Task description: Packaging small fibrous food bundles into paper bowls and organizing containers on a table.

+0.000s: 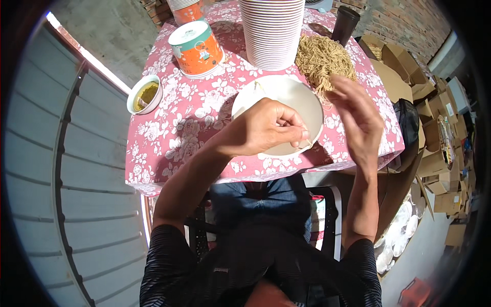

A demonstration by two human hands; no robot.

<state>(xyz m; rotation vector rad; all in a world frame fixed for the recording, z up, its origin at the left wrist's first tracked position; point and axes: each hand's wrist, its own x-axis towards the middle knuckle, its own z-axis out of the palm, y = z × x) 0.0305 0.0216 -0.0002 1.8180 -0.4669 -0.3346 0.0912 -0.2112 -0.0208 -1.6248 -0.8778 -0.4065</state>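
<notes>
My left hand (271, 128) is closed in a pinch over a round white bowl (302, 107). A thin pale strand (310, 145) pokes out at its fingertips. To the right, my right hand (362, 123) is raised with stretched fingers, slightly blurred, and nothing shows in it. Just beyond it lies a heap of tan, tangled strands (323, 59), like string or noodles. Another short yellowish piece (259, 86) hangs at the bowl's far left rim. The near left of the bowl is hidden by my left hand.
A tall stack of white tubs (272, 36) stands behind the bowl. An upturned orange and green tub (197, 50) is left of it. A small cup of yellow-green stuff (147, 95) sits at the left edge; a dark tumbler (346, 24) stands far right. Cardboard boxes (404, 64) crowd the right side.
</notes>
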